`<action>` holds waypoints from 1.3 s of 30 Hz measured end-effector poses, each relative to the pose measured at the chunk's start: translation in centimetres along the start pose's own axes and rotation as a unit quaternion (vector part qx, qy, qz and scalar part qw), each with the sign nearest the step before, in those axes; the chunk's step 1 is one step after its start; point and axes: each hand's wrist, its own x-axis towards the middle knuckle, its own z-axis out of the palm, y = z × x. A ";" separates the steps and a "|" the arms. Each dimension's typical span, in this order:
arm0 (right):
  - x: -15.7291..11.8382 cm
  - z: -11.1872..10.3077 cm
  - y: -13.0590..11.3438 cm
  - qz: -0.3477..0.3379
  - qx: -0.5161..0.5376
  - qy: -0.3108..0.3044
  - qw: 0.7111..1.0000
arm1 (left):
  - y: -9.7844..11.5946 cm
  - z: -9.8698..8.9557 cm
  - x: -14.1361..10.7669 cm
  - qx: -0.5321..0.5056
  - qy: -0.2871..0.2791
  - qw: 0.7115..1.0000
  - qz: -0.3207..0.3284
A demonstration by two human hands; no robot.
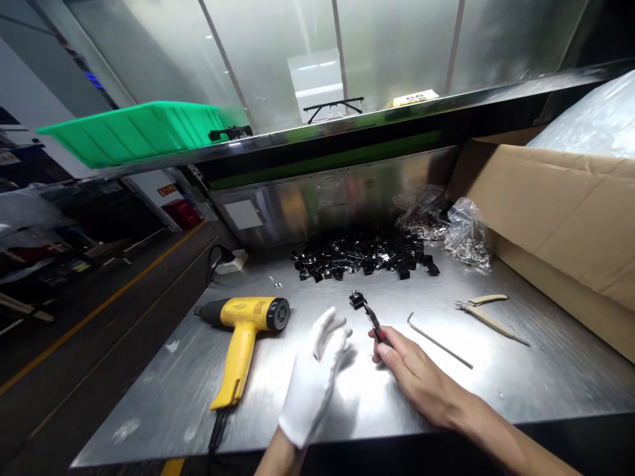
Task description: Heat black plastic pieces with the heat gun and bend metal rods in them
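My right hand point(409, 370), bare, is wrapped around dark pliers point(376, 325) with a red mark on the handle. Their tip points away from me and reaches a small black part point(356, 300) with a shiny metal bit on top. Whether the jaws grip that part or only touch it, I cannot tell. In a white glove, my left hand point(317, 377) hovers to the left of the pliers, fingers slightly curled and apart, with nothing visible in them. Beyond both hands lies a heap of similar black parts point(367, 254) on the metal table point(397, 410).
A yellow heat gun point(243, 330) lies at left. To the right are a hex key point(439, 340) and cream-handled pliers point(491, 320). Bags of metal pieces point(467, 238) sit by a cardboard box point(560, 211). The shelf above holds a green bin point(133, 132) and glasses point(333, 106).
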 end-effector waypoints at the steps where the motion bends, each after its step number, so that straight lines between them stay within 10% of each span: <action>1: -0.3 -0.1 -0.1 -0.004 -0.006 -0.006 1.000 | 0.4 -0.2 0.4 -0.037 -0.002 0.999 0.021; 11: -2.3 -0.1 -1.5 -0.018 -0.049 -0.045 0.998 | -1.7 1.3 0.4 -0.198 -0.059 0.978 -0.018; 23: -3.2 -2.3 -1.1 0.019 -0.159 -0.085 0.983 | -0.5 -1.3 -1.0 0.013 -0.082 0.993 -0.085; 39: -3.6 -4.0 -2.5 0.079 -0.047 -0.155 0.984 | -1.7 -1.1 -1.0 0.077 -0.136 0.987 -0.043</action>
